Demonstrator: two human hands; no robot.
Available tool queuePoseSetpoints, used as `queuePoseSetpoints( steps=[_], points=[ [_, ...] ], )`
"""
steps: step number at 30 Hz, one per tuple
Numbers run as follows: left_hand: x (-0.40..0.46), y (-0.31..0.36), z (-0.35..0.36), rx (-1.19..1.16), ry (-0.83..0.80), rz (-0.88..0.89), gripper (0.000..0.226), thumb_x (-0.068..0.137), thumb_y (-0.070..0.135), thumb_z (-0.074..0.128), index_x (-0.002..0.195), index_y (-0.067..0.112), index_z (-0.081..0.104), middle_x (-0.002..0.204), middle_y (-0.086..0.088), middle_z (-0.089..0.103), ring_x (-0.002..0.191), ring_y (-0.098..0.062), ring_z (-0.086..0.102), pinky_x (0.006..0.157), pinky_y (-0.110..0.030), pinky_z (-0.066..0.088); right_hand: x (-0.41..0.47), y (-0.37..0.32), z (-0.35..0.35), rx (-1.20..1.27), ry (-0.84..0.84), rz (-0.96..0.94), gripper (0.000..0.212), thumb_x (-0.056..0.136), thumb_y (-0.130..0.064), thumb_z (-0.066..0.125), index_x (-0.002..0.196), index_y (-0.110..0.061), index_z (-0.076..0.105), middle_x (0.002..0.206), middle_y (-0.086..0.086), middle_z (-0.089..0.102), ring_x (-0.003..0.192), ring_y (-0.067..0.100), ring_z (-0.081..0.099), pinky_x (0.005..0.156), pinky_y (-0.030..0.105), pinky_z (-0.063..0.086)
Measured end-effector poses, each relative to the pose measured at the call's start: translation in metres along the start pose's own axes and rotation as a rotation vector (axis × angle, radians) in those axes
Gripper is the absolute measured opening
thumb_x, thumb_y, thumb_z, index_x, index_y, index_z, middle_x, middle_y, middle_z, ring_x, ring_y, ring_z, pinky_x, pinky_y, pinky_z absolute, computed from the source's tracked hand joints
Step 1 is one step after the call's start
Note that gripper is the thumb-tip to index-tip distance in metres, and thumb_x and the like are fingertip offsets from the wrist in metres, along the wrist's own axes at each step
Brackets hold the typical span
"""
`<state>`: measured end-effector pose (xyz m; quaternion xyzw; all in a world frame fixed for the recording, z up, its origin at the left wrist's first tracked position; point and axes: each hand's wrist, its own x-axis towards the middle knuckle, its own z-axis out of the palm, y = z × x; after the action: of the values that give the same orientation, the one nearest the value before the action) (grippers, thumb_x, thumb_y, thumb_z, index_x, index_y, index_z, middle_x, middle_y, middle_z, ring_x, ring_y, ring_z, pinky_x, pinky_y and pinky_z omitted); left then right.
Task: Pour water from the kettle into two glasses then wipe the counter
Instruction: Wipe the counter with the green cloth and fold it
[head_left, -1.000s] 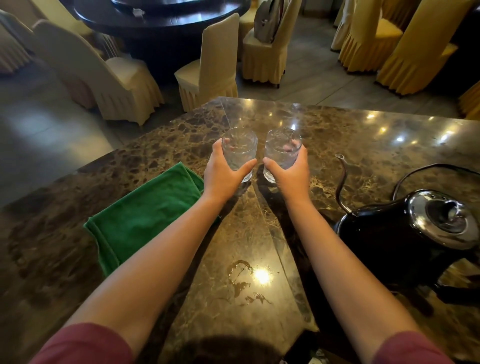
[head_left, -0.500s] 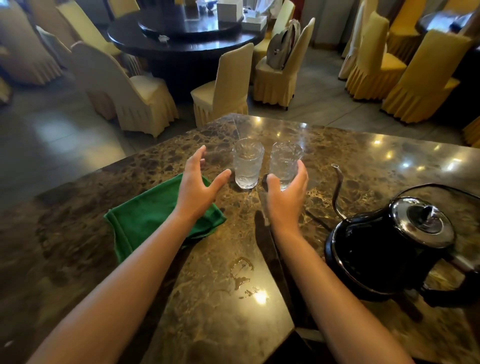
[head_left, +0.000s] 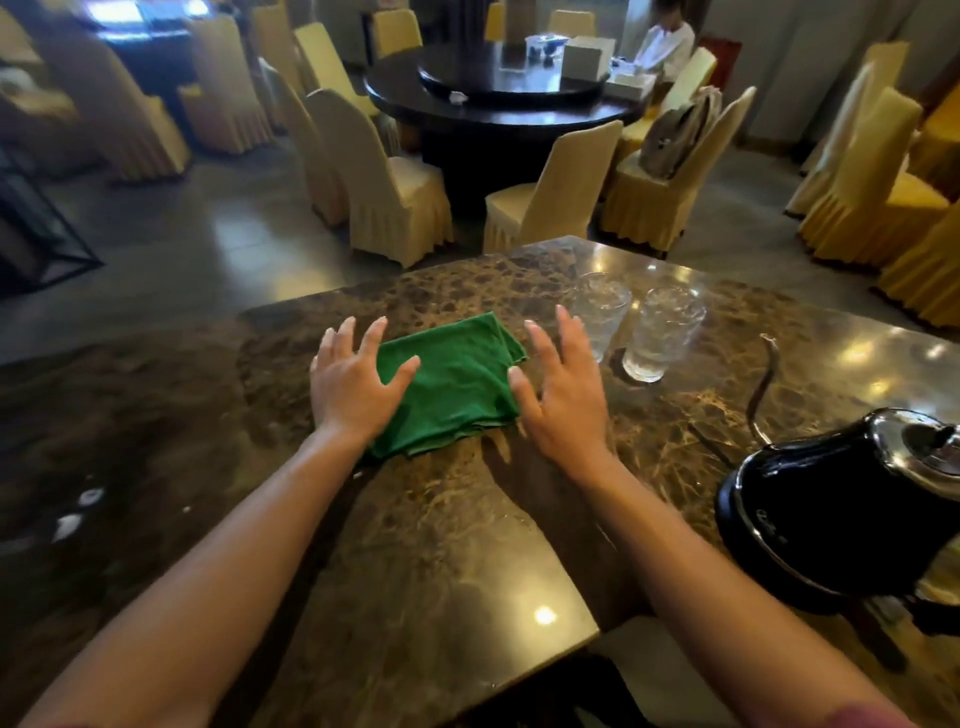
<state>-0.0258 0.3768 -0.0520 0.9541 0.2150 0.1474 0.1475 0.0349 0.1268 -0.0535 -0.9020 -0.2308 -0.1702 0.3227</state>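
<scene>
2 clear glasses (head_left: 631, 327), folded green cloth (head_left: 452, 384), black kettle (head_left: 831, 519)

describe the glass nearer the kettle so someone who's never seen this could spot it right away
Start at the brown marble counter and find the black kettle at its right edge. Follow its thin curved spout toward the far side, where two clear textured glasses stand side by side. The one you want is the right glass, closer to the spout, while the left glass stands partly behind the right hand.
</scene>
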Motion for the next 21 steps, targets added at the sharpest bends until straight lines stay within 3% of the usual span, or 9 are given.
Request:
queuePoseSetpoints(
  steps=[6, 11, 13, 17, 21],
  points=[
    [0.002, -0.033, 0.005, 0.239, -0.152, -0.12, 0.089, 0.092, 0.079, 0.041, 0.163, 0.028, 0.025, 0.171, -0.013, 0.019, 0.158, -0.038, 0.012, 0.125, -0.056, 0.019, 0.035, -0.011, 0.052, -0.226, -0.37, -0.042, 0.073, 0.104, -0.062, 0.033, 0.165, -0.021, 0.037, 0.178, 0.016, 0.016, 0.165, 0.037, 0.01, 0.131, 0.055, 0.017],
    [0.017, -0.032, 0.015, 0.314, -0.221, -0.151, 0.091, 0.092, 0.079, 0.041, 0.163, 0.024, 0.024, 0.172, -0.014, 0.016, 0.159, -0.038, 0.009, 0.126, -0.057, 0.016, 0.077, 0.005, 0.076, -0.334, -0.546, 0.03, 0.074, 0.107, -0.063, 0.033, 0.17, -0.025, 0.023, 0.179, 0.016, 0.006, 0.166, 0.038, 0.003, 0.132, 0.056, 0.009],
    [0.024, -0.028, 0.018, 0.289, -0.216, -0.156, 0.091, 0.093, 0.078, 0.04, 0.163, 0.023, 0.025, 0.171, -0.013, 0.018, 0.159, -0.037, 0.011, 0.126, -0.056, 0.016, 0.089, 0.01, 0.083, -0.388, -0.584, 0.064, 0.074, 0.107, -0.064, 0.033, 0.169, -0.025, 0.023, 0.178, 0.019, 0.011, 0.165, 0.04, 0.008, 0.131, 0.057, 0.01],
    [0.032, -0.023, 0.031, 0.222, -0.263, -0.151, 0.077, 0.095, 0.072, 0.047, 0.159, 0.03, 0.036, 0.166, -0.005, 0.033, 0.153, -0.034, 0.027, 0.12, -0.053, 0.027, 0.096, 0.018, 0.094, -0.464, -0.67, 0.099, 0.072, 0.105, -0.066, 0.035, 0.166, -0.029, 0.031, 0.165, 0.021, 0.039, 0.152, 0.042, 0.035, 0.122, 0.056, 0.027],
    [0.033, -0.022, 0.043, 0.089, -0.245, -0.188, 0.066, 0.094, 0.059, 0.063, 0.151, 0.029, 0.048, 0.155, -0.004, 0.046, 0.138, -0.032, 0.043, 0.112, -0.048, 0.039, 0.091, 0.014, 0.098, -0.408, -0.577, 0.079, 0.065, 0.104, -0.057, 0.048, 0.159, -0.022, 0.044, 0.153, 0.018, 0.053, 0.141, 0.04, 0.045, 0.113, 0.053, 0.037]
  ],
)
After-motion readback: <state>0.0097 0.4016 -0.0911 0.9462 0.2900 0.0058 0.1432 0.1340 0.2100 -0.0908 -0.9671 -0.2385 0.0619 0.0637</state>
